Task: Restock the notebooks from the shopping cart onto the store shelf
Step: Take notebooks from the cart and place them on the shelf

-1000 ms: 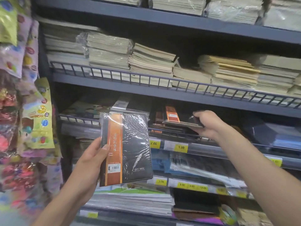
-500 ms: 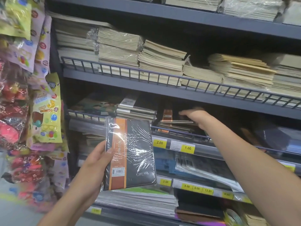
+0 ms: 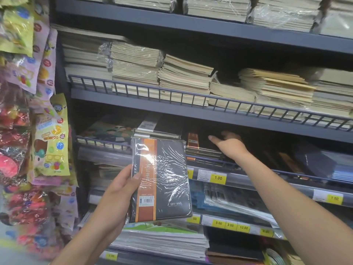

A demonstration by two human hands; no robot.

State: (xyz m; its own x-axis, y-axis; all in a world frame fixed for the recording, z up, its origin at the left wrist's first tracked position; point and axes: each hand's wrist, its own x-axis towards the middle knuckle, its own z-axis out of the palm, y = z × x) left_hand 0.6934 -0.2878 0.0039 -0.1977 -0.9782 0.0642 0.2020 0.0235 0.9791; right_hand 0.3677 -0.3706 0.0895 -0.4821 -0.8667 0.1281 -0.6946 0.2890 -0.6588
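Head view of a dark blue metal store shelf unit (image 3: 191,109). The left hand (image 3: 120,190) grasps a shrink-wrapped black notebook with an orange spine band (image 3: 161,180) by its left edge, thumb (image 3: 136,175) pressed on the front cover and the other fingers hidden behind it; the notebook is held upright in front of the shelf unit, clear of its boards. The right hand (image 3: 229,145) reaches into the second tier of the shelf unit, fingers extended and released, palm down, above a low stack of black-and-orange notebooks (image 3: 200,148) lying flat behind the wire front rail (image 3: 210,161); whether the fingertips touch the stack cannot be told. One tier up on the shelf unit lie stacks of cream paper exercise books (image 3: 183,79), some in clear film. Yellow price labels (image 3: 218,177) sit on the front strips of the shelf unit's lower tiers. A stack of white-edged pads with a green cover (image 3: 162,240) fills the bottom tier below the held notebook. Colourful plastic toy packets (image 3: 49,138) hang to the left of the shelf unit.
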